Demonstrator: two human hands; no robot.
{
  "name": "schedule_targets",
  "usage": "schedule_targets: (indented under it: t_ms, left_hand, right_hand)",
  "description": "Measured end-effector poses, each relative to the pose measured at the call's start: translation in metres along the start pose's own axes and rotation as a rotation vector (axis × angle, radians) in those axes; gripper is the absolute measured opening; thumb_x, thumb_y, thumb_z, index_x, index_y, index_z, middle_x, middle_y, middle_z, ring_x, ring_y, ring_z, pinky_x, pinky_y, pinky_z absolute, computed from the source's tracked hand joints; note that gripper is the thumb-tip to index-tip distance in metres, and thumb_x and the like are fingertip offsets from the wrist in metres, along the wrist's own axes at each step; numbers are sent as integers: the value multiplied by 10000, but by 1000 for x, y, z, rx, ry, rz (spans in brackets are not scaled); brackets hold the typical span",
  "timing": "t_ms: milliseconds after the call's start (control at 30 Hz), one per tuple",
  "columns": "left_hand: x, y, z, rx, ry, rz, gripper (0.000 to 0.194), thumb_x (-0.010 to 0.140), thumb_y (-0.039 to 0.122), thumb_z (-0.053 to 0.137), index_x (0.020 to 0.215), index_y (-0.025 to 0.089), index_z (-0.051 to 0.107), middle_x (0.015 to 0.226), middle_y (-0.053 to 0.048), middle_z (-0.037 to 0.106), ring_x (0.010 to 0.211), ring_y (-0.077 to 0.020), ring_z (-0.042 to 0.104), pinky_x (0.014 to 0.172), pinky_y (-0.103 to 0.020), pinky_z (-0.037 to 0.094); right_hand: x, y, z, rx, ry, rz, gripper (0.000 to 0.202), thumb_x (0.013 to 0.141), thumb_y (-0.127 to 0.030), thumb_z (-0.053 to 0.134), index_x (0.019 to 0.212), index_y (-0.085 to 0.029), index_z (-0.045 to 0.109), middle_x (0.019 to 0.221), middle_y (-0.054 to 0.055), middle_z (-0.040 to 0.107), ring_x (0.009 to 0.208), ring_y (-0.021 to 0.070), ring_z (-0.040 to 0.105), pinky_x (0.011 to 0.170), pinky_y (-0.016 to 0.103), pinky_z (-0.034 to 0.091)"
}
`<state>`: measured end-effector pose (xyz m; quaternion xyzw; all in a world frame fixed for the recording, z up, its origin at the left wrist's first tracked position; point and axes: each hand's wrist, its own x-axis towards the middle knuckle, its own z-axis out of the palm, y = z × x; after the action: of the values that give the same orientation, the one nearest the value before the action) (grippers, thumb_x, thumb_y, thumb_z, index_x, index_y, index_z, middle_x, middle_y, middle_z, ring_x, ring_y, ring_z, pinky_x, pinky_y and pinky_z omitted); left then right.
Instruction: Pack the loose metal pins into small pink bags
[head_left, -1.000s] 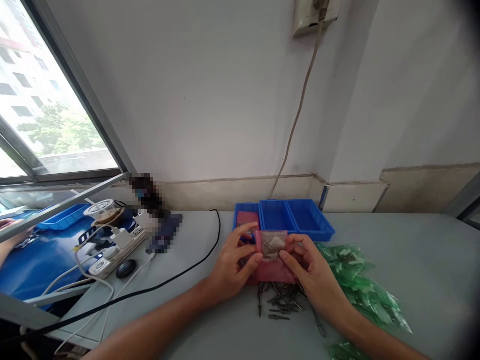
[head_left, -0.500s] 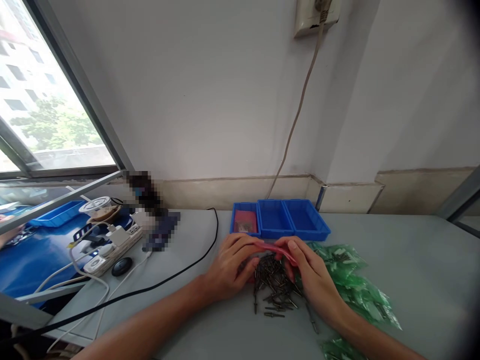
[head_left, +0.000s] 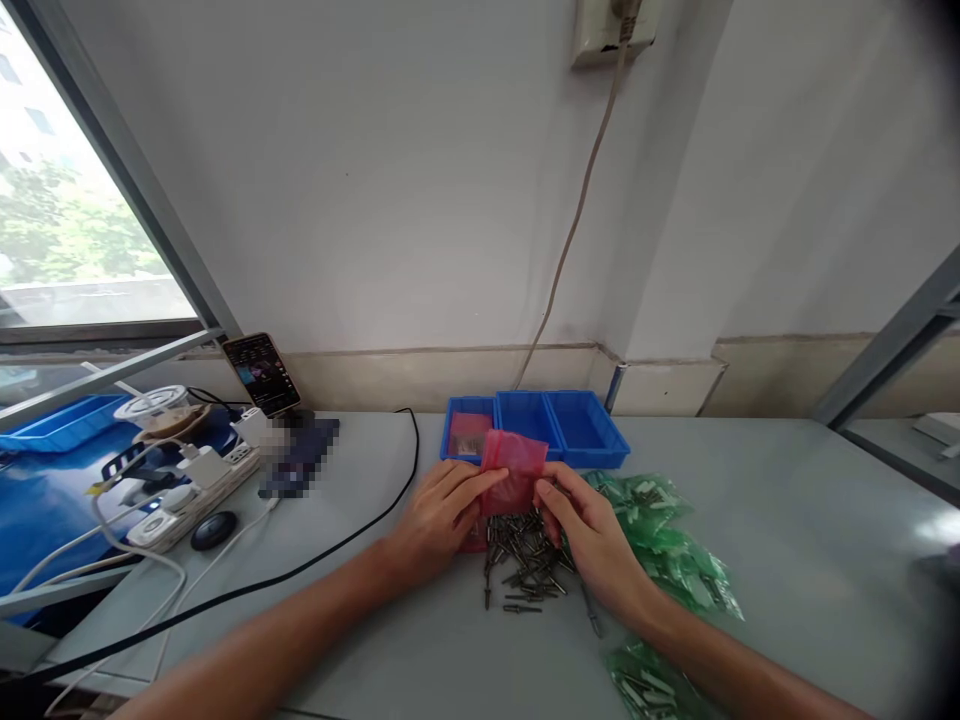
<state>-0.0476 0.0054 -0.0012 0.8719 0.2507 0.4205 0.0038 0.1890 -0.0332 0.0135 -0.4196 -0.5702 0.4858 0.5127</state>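
Note:
My left hand (head_left: 442, 515) grips the left side of a small pink plastic bag (head_left: 517, 470), thumb and fingers pinched on it. At the bag's right edge, my right hand (head_left: 581, 525) pinches it too. The bag is held up above a pile of small metal rivet-like pins (head_left: 525, 560) on the grey table. Another bit of pink plastic (head_left: 472, 540) lies beneath my left hand, mostly hidden. Behind the bag stand joined blue bins (head_left: 589, 425); the left one holds a pink bag (head_left: 469, 425).
Green plastic bags (head_left: 675, 560) with parts inside lie right of my right hand. A black cable (head_left: 322, 560) crosses the table on the left. Further left are a black mouse (head_left: 214, 530), a power strip (head_left: 180, 500) and a propped phone (head_left: 262, 375).
The pink bag has turned from nearly edge-on to upright, its flat face now showing between my hands. The whole view has shifted slightly to the right.

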Motion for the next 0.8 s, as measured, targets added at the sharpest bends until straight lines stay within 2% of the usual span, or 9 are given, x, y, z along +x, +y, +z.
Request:
schedule_targets:
  t_ms: [167, 367, 533, 633, 733, 800]
  left_hand:
    - [-2, -2, -1, -73, 15, -33, 475, 1026, 40, 542, 1446, 234, 649, 1152, -104, 720, 1025, -242, 638, 921, -400, 567]
    - [-5, -3, 0, -77, 0, -26, 471, 1026, 50, 546, 1432, 251, 675, 1067, -93, 690, 962, -228, 609, 869, -375, 555]
    - [-3, 2, 1, -64, 66, -85, 429, 1016, 71, 599, 1357, 291, 737, 1061, -75, 599, 937, -205, 588, 809, -333, 558]
    - [-4, 5, 1, -79, 72, -126, 384, 1021, 102, 625, 1321, 303, 757, 1134, -81, 579, 1021, -212, 606, 863, -345, 572]
    - [-6, 6, 0, -75, 92, -139, 357, 1016, 98, 639, 1291, 294, 757, 1292, -101, 605, 1187, -252, 603, 987, -401, 562]
    - [-6, 5, -1, -71, 78, -111, 357, 1021, 87, 624, 1293, 287, 742, 1368, -102, 635, 1202, -259, 606, 1011, -415, 553]
  right_hand:
    - [0, -2, -1, -105, 12, -71, 321, 1048, -530, 622, 961, -226, 682, 825, -15, 541, 618, 131, 454, 570, 272, 399]
    - [0, -1, 3, -21, -19, -21, 354, 1039, -543, 634, 1216, -240, 587, 880, -9, 646, 607, 132, 499, 555, 261, 444]
    - [2, -4, 5, 16, 23, -13, 478, 1017, -523, 679, 1352, -262, 460, 775, -63, 591, 566, 133, 482, 528, 253, 411]
    - [2, -3, 5, 32, 31, -4, 522, 1019, -509, 684, 1413, -284, 425, 779, -68, 583, 587, 142, 496, 542, 253, 416]
    - [0, 0, 6, -6, 17, -3, 423, 1038, -501, 656, 1374, -289, 511, 842, -38, 609, 632, 149, 522, 563, 259, 424]
    - [-2, 2, 6, -55, -26, -15, 288, 1049, -513, 625, 1190, -262, 628, 853, -13, 614, 653, 160, 540, 570, 270, 428]
